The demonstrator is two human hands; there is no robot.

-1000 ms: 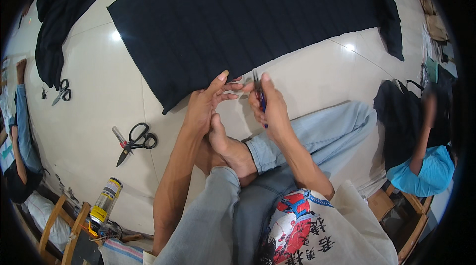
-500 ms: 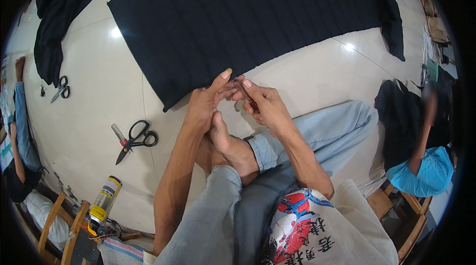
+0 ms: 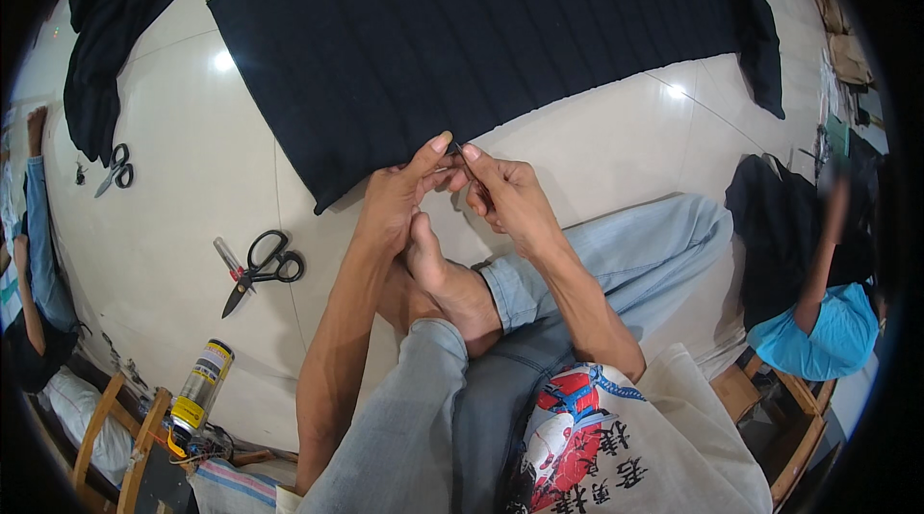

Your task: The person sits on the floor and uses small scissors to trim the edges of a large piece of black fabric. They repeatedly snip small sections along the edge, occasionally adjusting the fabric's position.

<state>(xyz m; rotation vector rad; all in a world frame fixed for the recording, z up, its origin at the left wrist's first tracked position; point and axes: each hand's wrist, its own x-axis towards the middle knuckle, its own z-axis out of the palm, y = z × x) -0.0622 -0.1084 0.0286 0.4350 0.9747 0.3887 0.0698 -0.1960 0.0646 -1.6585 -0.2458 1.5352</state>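
My right hand (image 3: 510, 196) is closed on a small slim metal tool (image 3: 464, 156), mostly hidden by the fingers; its tip is at the fingertips of my left hand (image 3: 399, 196). My left hand has its thumb raised apart from the loosely bent fingers, beside my bare foot (image 3: 433, 273). Just beyond both hands lies a large black cloth (image 3: 481, 33) on the tiled floor (image 3: 183, 225). Large black scissors (image 3: 274, 259) lie left of my left forearm, against a small clear-and-red tool (image 3: 226, 254).
Another black cloth (image 3: 96, 52) and smaller scissors (image 3: 117, 172) lie at left. Co-workers sit at both sides, one in black (image 3: 38, 350), one in blue (image 3: 808, 331) with dark cloth (image 3: 770, 216). A yellow canister (image 3: 202, 389) stands by wooden frames (image 3: 106, 418) at lower left.
My right hand has moved left and turned inward, bringing the tool to my left hand's fingertips; its handle has become hidden. My left thumb has shifted slightly upward.
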